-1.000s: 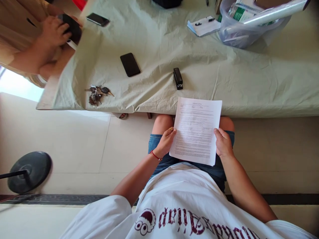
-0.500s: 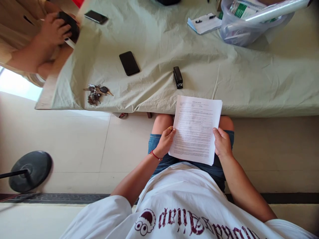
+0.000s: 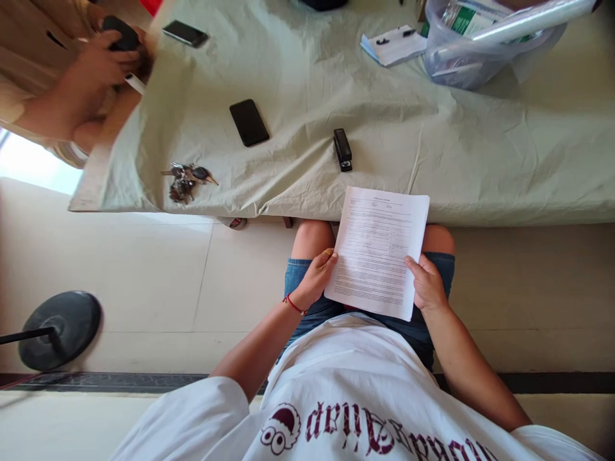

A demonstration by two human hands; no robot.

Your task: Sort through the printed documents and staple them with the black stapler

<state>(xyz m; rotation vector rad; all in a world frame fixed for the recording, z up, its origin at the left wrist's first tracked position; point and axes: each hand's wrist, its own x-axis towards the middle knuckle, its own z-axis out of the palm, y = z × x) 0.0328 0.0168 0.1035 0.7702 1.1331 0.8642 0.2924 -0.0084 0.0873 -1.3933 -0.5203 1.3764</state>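
Note:
A stack of printed paper sheets (image 3: 377, 256) is held over my lap, its top edge near the table's front edge. My left hand (image 3: 318, 274) grips the left side of the stack, with the thumb on top and the other fingers partly hidden beneath. On the right side, my right hand (image 3: 426, 282) pinches the sheets, thumb lying over the printed face. A black stapler (image 3: 343, 150) rests on the table just beyond the papers, touched by neither hand.
On the cloth-covered table (image 3: 298, 186) lie keys (image 3: 187, 181), a black phone (image 3: 248, 122), another phone (image 3: 185, 33) and a notepad (image 3: 394, 46). A plastic basket (image 3: 461, 70) stands far right. Another person's hand (image 3: 103, 61) holds a dark object at left. A round black base (image 3: 60, 330) stands on the floor.
My right thumb has moved slightly inward and down over the sheets. The stack has tilted a little to the right. The other person's hand has shifted on the dark object.

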